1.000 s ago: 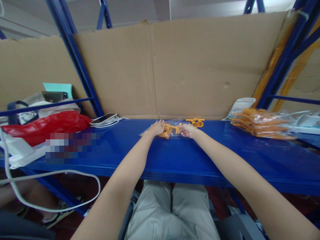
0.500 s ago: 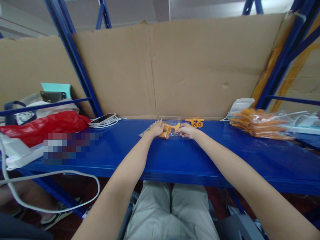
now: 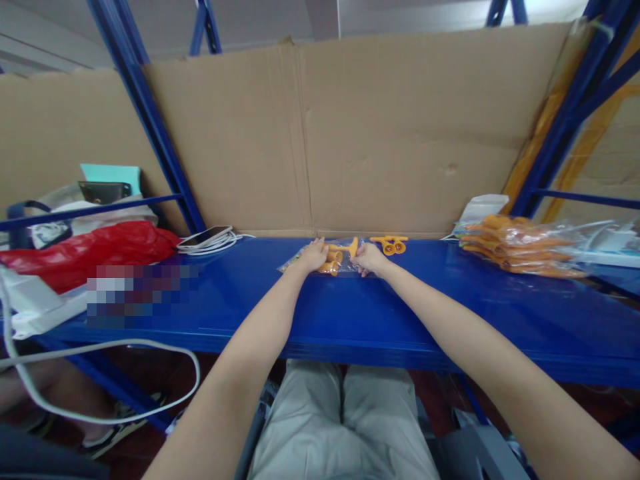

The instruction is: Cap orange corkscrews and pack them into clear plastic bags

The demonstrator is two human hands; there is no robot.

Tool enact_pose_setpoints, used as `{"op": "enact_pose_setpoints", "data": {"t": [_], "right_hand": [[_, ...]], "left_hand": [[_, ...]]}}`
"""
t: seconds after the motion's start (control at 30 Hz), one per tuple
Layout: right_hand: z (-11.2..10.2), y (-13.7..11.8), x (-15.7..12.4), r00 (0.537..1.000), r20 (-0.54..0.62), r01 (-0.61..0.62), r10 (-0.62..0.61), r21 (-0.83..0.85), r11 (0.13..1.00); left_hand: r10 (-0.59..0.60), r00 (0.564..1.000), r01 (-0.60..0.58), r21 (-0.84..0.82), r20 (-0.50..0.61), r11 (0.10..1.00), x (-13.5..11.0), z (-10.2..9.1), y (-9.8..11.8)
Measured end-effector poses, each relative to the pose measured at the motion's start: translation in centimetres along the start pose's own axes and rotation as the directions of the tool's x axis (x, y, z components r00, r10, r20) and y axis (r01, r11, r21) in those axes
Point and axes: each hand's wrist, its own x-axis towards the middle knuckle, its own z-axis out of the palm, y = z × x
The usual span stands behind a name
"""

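Observation:
On the blue shelf, a clear plastic bag point(image 3: 347, 265) lies flat in front of me with orange plastic parts point(image 3: 334, 257) in it. Their exact kind is too small to tell. My left hand point(image 3: 314, 255) rests over the bag's left part, fingers stretched out and pressing on it. At the bag's right end, the fingers of my right hand point(image 3: 371, 259) are closed on the plastic, beside the T-shaped end of an orange part point(image 3: 354, 248). Just behind my right hand sits a loose orange piece point(image 3: 390, 245) with two round cups.
A pile of bagged orange parts point(image 3: 520, 247) stands on the right. Toward the left are a phone point(image 3: 207, 237) on coiled white cable, a red plastic bag point(image 3: 100, 250) and a white power strip point(image 3: 50, 313). A cardboard sheet point(image 3: 400, 133) closes off the back.
My right hand has shifted slightly, and the orange part's T-shaped end beside it now stands more upright. My left hand stays in place on the bag.

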Motion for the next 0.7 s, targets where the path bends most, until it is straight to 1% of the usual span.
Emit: {"op": "enact_pose_setpoints", "data": {"t": [0.07, 0.27, 0.43, 0.63, 0.7], "right_hand": [[0.0, -0.2, -0.3, 1.0, -0.001, 0.012, -0.012, 0.003, 1.0], [-0.2, -0.9, -1.3, 0.998, 0.053, 0.039, -0.042, 0.045, 0.998], [-0.5, -1.0, -1.6, 0.99, 0.121, 0.058, -0.067, 0.079, 0.995], [-0.3, -1.1, -1.5, 0.997, 0.063, 0.035, -0.041, 0.094, 0.995], [-0.2, -1.0, -1.5, 0.995, 0.078, 0.052, -0.058, 0.08, 0.995]], "left_hand": [[-0.004, 1.0, 0.004, -0.001, 0.0, 1.0, -0.1, -0.1, 0.1], [0.007, 1.0, -0.007, 0.01, -0.009, 1.0, -0.3, -0.2, 0.1], [0.006, 1.0, -0.006, 0.008, -0.002, 1.0, -0.5, -0.4, 0.2], [-0.009, 1.0, 0.009, -0.005, 0.006, 1.0, -0.7, -0.7, 0.4], [-0.01, 1.0, 0.01, -0.007, 0.006, 1.0, -0.7, -0.6, 0.4]]}}
